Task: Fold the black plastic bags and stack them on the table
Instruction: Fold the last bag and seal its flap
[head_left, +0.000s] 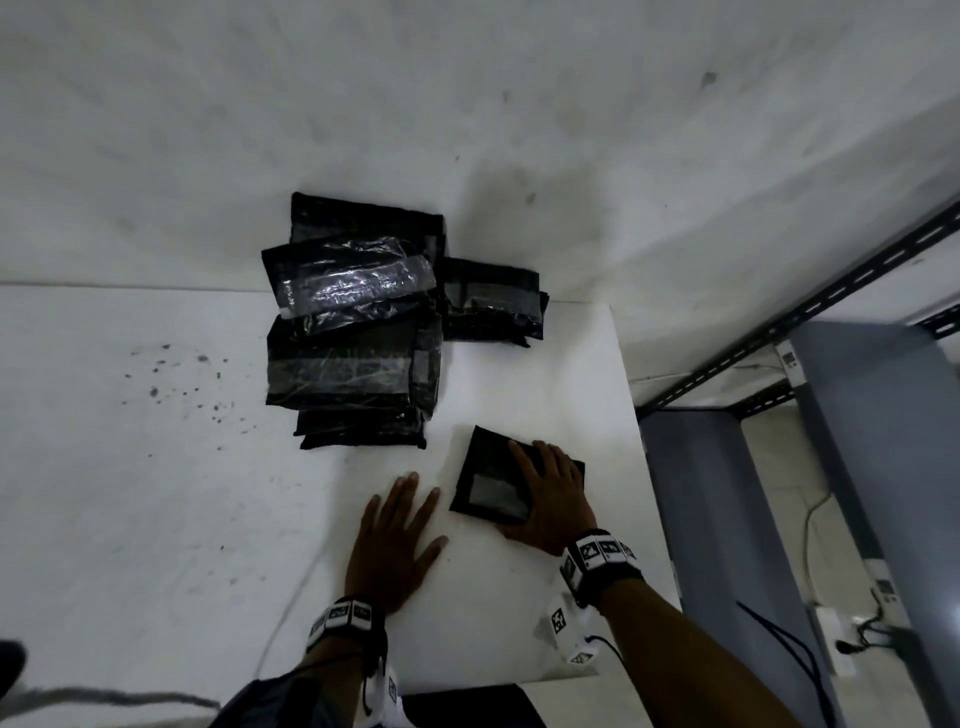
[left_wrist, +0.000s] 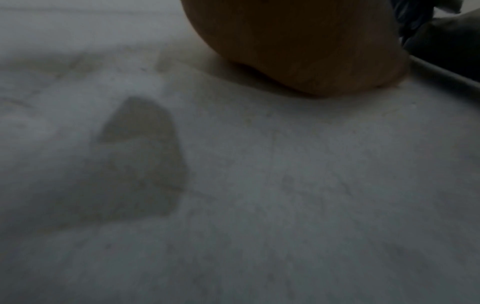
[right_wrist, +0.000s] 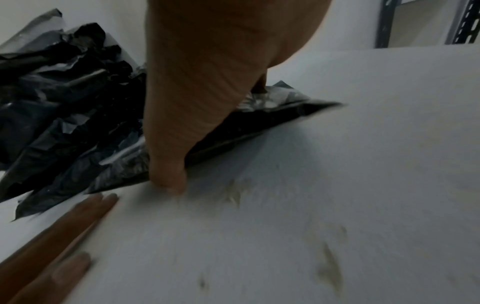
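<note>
So here's where we're at: our right hand (head_left: 550, 493) is lying flat, fingers straight, pressing down on 1 folded black bag (head_left: 498, 483) near the right edge of the white table (head_left: 156, 493). It's not gripping anything, just weight on top, with the thumb down at the bag's near edge in the right wrist view. Our left hand (head_left: 397, 551) is spread flat on the bare tabletop just beside the bag at about 9 o'clock from it, holding nothing, fingers relaxed and apart from the plastic.

The pile of black bags (head_left: 358, 322) sits up at roughly 11 o'clock from the folded one, well apart from both hands. It looks loosely stacked, edges not lined up, with 1 bag (head_left: 493, 301) poking out at its 3 o'clock side. Whether every one in there is folded already, we honestly can't tell.

Our read is we're on the flatten-the-fold step, right before it goes on the stack. To do it well, we'd keep the palm pressure even and sweep toward the open edge so trapped air gets out; this thin plastic probably springs back if we let off too soon. Then we'd bring the left hand over to pin the crease while the right gets under an edge. The bag is close to the table's right side, so we'd slide it toward 11 o'clock, not outward.
</note>
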